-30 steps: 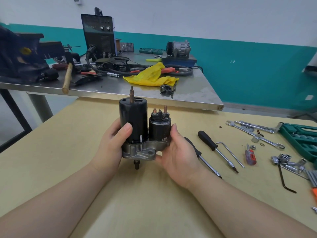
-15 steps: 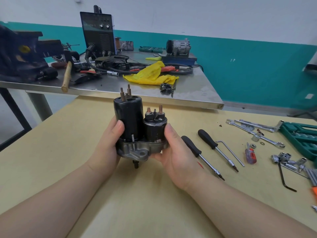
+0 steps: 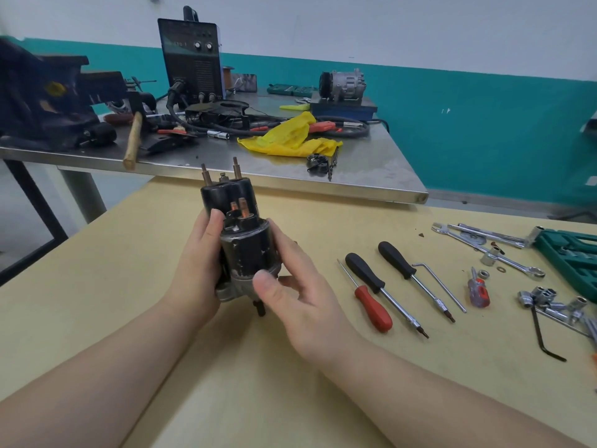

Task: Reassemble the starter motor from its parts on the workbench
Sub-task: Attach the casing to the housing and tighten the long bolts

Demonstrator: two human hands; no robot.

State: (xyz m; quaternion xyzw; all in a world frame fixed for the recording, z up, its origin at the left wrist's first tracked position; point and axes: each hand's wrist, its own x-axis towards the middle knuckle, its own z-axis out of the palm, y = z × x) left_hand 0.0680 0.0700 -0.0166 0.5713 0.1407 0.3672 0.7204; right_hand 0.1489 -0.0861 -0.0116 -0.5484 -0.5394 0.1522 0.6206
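Starter motor turned since a moment ago, solenoid now facing the camera
Left hand and right hand both grip it, fingers curled, upright above the wooden workbench

Workshop: vise, welder, screwdrivers.

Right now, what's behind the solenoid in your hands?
Behind the solenoid stands the motor body, its top and two studs showing above. The solenoid and the left hand cover its lower part. The right hand grips the base.
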